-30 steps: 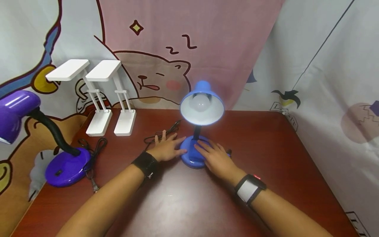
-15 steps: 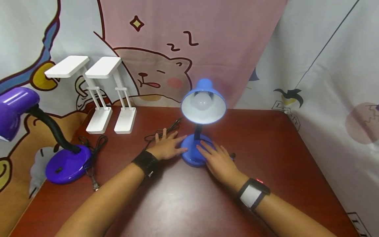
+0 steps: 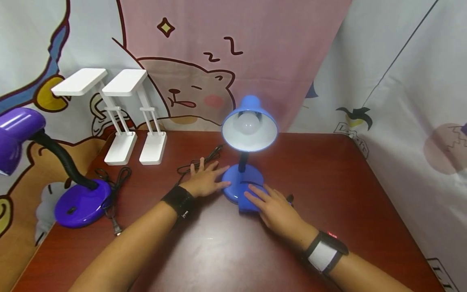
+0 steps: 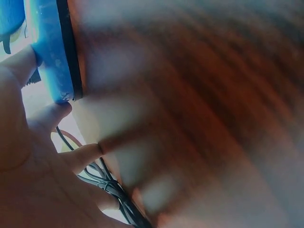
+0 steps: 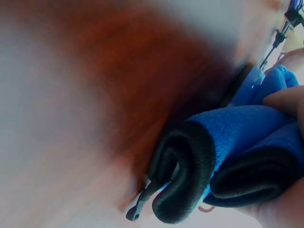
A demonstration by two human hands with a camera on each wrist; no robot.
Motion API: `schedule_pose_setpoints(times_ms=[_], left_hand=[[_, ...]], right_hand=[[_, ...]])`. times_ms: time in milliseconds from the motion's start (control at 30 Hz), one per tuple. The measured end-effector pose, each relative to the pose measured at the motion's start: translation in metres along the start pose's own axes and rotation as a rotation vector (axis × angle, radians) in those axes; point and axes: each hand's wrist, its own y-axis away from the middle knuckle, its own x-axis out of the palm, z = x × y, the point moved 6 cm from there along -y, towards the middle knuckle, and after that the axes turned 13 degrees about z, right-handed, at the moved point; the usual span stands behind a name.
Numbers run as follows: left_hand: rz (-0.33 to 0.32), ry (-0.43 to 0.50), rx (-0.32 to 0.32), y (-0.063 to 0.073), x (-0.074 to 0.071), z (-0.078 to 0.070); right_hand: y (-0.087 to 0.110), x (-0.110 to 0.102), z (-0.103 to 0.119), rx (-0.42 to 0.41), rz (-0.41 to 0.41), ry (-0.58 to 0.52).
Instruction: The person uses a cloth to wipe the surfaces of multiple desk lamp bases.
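A blue desk lamp [image 3: 250,129] with a white-lined shade and round base [image 3: 233,182] stands mid-table. My left hand [image 3: 204,182] lies with spread, straight fingers beside it, thumb and forefinger touching the base's left rim; the left wrist view shows this contact up close. My right hand [image 3: 279,209] holds a folded blue cloth [image 3: 249,205] with black edging against the front right of the base. The cloth hangs over the base's front edge. Its bunched folds [image 5: 237,128] lie between fingers and thumb in the right wrist view. Part of the base is hidden under it.
At left stands a purple gooseneck lamp [image 3: 82,205] with its cord and plug [image 3: 116,225] beside it. Behind are two white folding desk lamps [image 3: 153,148]. A coiled black cord [image 3: 215,154] lies behind my left hand. Printed curtains border the brown table [image 3: 328,182].
My right hand has slid toward me and to the right with the cloth, which now overhangs the base's front edge. The left hand and the lamp keep their places.
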Motion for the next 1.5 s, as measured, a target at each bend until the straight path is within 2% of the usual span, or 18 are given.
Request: schedule_pose_setpoints(times_ms=[133,267,367,467,533,667,833,933,1033,1167,1367,1500], left_hand=[[-0.006,-0.020,-0.007,0.001,0.000,0.001],[0.010,-0.022,-0.007,0.014,-0.008,-0.009],[0.007,-0.030,-0.011,0.016,-0.009,-0.010],[0.003,-0.021,-0.008,0.016,-0.007,-0.007],[-0.013,-0.020,0.006,0.011,-0.002,-0.002],[-0.024,-0.002,0.030,0.004,0.003,0.002],[-0.018,0.023,0.013,0.002,0.001,0.002],[-0.009,0.026,0.014,0.007,-0.005,-0.003],[-0.015,0.022,0.024,0.009,-0.009,-0.004],[-0.035,0.008,0.027,0.004,-0.006,0.003],[-0.009,0.008,0.019,0.011,-0.007,-0.003],[0.002,0.025,0.022,0.010,-0.004,-0.004]], right_hand=[[0.005,0.000,0.002,0.019,-0.035,0.010],[-0.003,-0.006,-0.016,0.144,-0.146,-0.071],[-0.021,-0.010,-0.036,0.261,-0.197,-0.150],[-0.044,-0.009,-0.052,0.332,-0.179,-0.216],[-0.056,-0.006,-0.057,0.353,-0.152,-0.249],[-0.062,-0.001,-0.060,0.374,-0.108,-0.239],[-0.039,-0.006,-0.046,0.361,-0.031,-0.170],[-0.024,-0.011,-0.032,0.347,0.001,-0.150],[-0.018,-0.013,-0.024,0.342,0.023,-0.148],[-0.028,-0.013,-0.030,0.350,0.011,-0.136],[-0.052,-0.011,-0.048,0.373,-0.036,-0.141],[-0.047,-0.010,-0.045,0.353,-0.037,-0.110]])
